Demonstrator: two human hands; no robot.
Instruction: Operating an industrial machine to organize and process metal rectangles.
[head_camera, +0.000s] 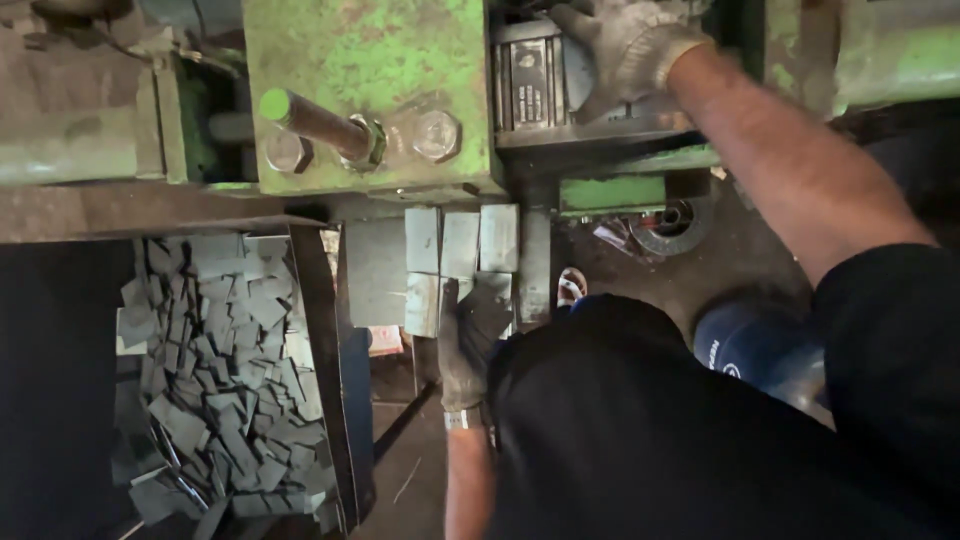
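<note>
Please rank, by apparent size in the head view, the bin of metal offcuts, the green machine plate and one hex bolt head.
1. Bin of metal offcuts
2. Green machine plate, though nearness makes this unsure
3. Hex bolt head

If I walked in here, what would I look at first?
Probably the big green machine across the top, paint chipped, with a rusty green-tipped bolt sticking out. Next, the bin at lower left heaped with flat grey metal pieces. In the middle, the gloved left hand rests on square metal plates; the gloved right hand reaches up top.
</note>
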